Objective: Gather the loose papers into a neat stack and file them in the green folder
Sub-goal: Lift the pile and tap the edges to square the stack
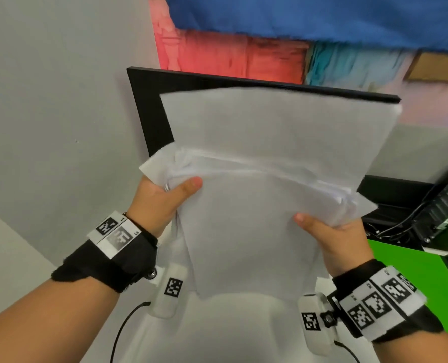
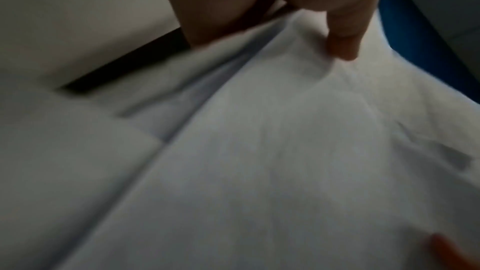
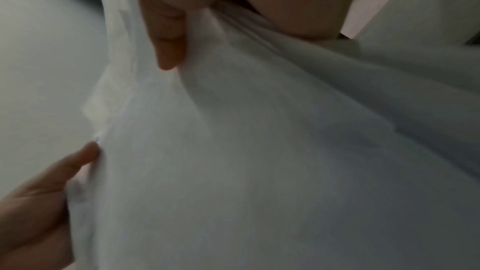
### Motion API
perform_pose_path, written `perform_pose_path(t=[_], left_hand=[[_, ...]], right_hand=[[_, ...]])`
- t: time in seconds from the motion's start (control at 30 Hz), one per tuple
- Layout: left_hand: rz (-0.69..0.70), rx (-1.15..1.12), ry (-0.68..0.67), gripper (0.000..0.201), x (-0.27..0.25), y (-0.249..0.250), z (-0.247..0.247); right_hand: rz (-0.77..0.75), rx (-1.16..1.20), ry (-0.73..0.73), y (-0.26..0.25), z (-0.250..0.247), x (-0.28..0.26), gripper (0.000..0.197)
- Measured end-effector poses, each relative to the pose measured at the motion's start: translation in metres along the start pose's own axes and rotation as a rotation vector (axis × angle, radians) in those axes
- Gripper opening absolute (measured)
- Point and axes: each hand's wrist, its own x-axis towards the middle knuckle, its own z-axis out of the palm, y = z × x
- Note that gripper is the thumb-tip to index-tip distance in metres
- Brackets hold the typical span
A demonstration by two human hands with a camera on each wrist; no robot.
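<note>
A bundle of white papers (image 1: 257,200) is lifted off the table, sheets uneven and fanned at the sides. My left hand (image 1: 165,197) grips its left edge with the thumb on top. On the opposite edge my right hand (image 1: 327,231) holds on the same way. Both wrist views are blurred: the left wrist view shows the papers (image 2: 285,161) under my left hand (image 2: 340,44); the right wrist view shows the papers (image 3: 259,151) pinched by my right hand (image 3: 168,48). The green folder (image 1: 411,279) lies low at the right, partly behind my right wrist.
A black monitor (image 1: 149,106) stands behind the papers. Dark equipment with cables (image 1: 442,210) sits at the right, above the folder. The white table (image 1: 230,334) lies below my hands. A grey wall (image 1: 60,100) fills the left.
</note>
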Motion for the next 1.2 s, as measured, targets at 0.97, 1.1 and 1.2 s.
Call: perform_pose_path(t=[0.97,1.1,1.2], left_hand=[[-0.475,1.195,-0.414,0.014,-0.038,-0.090,-0.060],[-0.267,1.056,-0.461,0.015,-0.028,-0.075,-0.035],[-0.173,1.084,-0.527,0.007,-0.021,-0.074,-0.015]], right_hand=[[0.081,0.005,0.188,0.007,-0.013,0.005,0.056],[0.078,-0.021,0.187,0.011,-0.010,0.004,0.073],[0.092,-0.010,0.198,0.013,-0.009,0.006,0.034]])
